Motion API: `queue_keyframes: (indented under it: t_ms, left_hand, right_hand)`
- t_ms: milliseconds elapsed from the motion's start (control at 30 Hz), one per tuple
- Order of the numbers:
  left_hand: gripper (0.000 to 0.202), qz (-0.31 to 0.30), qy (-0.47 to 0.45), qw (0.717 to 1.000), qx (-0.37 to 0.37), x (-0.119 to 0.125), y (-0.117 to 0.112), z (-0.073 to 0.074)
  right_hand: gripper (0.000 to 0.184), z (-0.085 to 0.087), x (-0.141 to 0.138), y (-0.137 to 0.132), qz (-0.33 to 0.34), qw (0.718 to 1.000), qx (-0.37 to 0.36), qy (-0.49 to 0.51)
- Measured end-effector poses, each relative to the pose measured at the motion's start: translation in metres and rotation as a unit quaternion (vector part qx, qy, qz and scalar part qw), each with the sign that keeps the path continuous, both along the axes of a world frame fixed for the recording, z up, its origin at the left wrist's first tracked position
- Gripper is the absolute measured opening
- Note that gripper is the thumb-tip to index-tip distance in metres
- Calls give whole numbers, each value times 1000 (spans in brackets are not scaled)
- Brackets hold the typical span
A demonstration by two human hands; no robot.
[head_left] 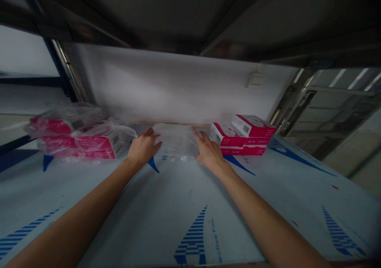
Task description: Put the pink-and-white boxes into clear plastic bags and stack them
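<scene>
A flat stack of clear plastic bags (176, 140) lies at the back of the shelf, between my hands. My left hand (143, 145) is at the left side of the bags, thumb and fingers apart, holding nothing. On the other side, my right hand (209, 151) touches the bags' right edge with its index finger stretched out and the thumb apart. Several red-and-white boxes (97, 143) wrapped in clear plastic sit left of my left hand. Just right of my right hand stand stacked red-and-white boxes (254, 130) without wrapping.
Film with blue printed marks covers the shelf surface (166, 208). A dark metal shelf (178, 18) hangs low overhead. Behind is a white wall (166, 85) with a switch (255, 80). Metal posts (70, 71) stand at both sides.
</scene>
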State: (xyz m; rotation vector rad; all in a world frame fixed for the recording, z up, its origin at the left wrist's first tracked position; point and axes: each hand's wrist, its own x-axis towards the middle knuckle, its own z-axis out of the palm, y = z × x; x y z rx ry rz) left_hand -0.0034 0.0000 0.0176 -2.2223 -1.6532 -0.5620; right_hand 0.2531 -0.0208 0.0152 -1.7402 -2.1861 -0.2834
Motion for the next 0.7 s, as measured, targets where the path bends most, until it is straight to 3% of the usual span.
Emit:
queue_keyframes:
  t_ms: [67, 100, 233, 300, 367, 533, 700]
  left_hand:
    - [31, 1, 5, 1000, 2, -1, 2, -1]
    - [31, -4, 2, 1000, 5, 0, 3, -2]
    - [35, -29, -37, 999, 1, 3, 1, 0]
    - [35, -14, -47, 999, -13, 4, 0, 5]
    - [38, -27, -38, 998, -38, 1, -2, 11]
    - [49, -169, 3, 974, -149, -12, -14, 27]
    - [55, -196, 15, 956, -218, -7, -41, 27]
  right_hand:
    - [107, -1, 0, -2, 6, 1000, -21, 19]
    - [102, -3, 0, -1, 22, 999, -20, 35]
    - [55, -9, 1, 7, 51, 993, 18, 106]
    - [42, -7, 1, 11, 46, 990, 24, 133]
    - [43, 0, 4, 11, 55, 988, 14, 141]
    - [53, 33, 21, -12, 64, 989, -109, 74]
    - [67, 47, 24, -39, 51, 957, -274, -79]
